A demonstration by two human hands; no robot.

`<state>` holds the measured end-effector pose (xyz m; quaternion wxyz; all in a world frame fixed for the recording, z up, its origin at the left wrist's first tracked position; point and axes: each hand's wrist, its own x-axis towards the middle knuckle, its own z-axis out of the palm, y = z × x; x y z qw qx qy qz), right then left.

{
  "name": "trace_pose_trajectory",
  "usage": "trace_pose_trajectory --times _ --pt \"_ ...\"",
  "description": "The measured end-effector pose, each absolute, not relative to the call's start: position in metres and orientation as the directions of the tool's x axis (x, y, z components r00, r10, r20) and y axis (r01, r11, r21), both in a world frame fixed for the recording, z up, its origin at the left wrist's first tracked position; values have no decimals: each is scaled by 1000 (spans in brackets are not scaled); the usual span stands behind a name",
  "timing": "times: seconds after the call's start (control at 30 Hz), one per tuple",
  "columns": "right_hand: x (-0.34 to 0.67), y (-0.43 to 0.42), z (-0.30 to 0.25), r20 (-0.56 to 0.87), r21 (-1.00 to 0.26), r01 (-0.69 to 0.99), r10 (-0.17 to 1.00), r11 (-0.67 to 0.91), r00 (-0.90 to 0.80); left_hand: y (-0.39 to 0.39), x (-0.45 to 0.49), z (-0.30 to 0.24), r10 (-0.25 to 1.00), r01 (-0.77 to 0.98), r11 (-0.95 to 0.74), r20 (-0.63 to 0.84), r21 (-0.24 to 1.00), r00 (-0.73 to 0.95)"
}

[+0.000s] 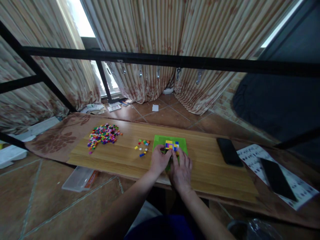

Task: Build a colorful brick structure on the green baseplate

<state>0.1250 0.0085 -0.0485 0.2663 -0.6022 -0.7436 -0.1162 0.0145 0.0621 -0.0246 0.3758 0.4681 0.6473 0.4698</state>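
Note:
A green studded baseplate (183,141) lies on the wooden board, with a small block of toy bricks (172,144) in yellow, white, blue and pink on it. My left hand (159,159) is at the block's lower left corner, thumb and forefinger curled close together; whatever they pinch is hidden. At the lower right, my right hand (182,168) rests over the baseplate with its fingers stretched forward, fingertips touching the near edge of the block. Both hands cover the plate's near part. Several loose bricks (142,155) lie just left of the plate.
A large pile of mixed bricks (103,136) lies on the left of the wooden board (205,173). To the right are a black phone (228,151), a printed sheet (252,153) and another dark device (277,178). A clear plastic lid (77,178) sits on the floor. A black metal bar (150,58) crosses beyond.

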Motion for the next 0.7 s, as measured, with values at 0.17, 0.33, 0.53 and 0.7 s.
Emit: trace_pose_trajectory --times 0.17,0.33,0.53,0.7 --pt "127 7 -47 488 -222 942 865 251 -116 62 7 -28 975 128 115 -88 985 -204" --pt "135 1 -51 511 -387 889 859 246 -15 64 -4 -27 981 70 100 -86 993 -176" --pt "160 -1 -60 520 -472 866 845 163 124 70 2 -24 987 275 111 -74 955 -141" --pt "169 1 -67 468 -499 856 873 135 135 73 8 -20 987 362 130 -86 923 -136"
